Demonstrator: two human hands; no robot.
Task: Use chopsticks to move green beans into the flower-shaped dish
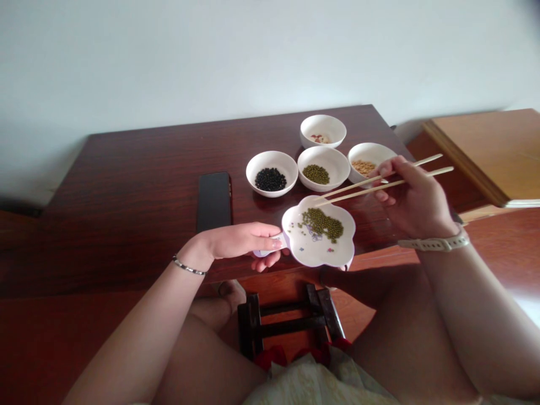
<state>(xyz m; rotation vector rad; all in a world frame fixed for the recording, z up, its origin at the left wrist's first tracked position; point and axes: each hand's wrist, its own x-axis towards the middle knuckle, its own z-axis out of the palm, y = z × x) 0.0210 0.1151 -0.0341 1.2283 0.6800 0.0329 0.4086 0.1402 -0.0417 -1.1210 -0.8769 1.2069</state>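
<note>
My left hand (248, 246) is closed on the handle of a white flower-shaped plate (312, 256) at the table's front edge. Green mung beans (324, 224) lie spread over its upper half. A pair of pale chopsticks (367, 188) sits in my right hand (415, 197); their tips reach over the plate's far rim, and I see no bean between them. Just beyond the plate stands a white bowl (343, 169) with more mung beans. To its left is a bowl (253, 166) of black beans. My right hand partly covers a bowl (371, 149) of yellowish beans or nuts.
A fourth white bowl (310, 126) at the back holds a few reddish and pale pieces. A dark phone (214, 199) lies on the brown table (126, 191), left of the bowls. Wooden furniture (485, 146) stands at the right, and a dark stool (291, 323) is below.
</note>
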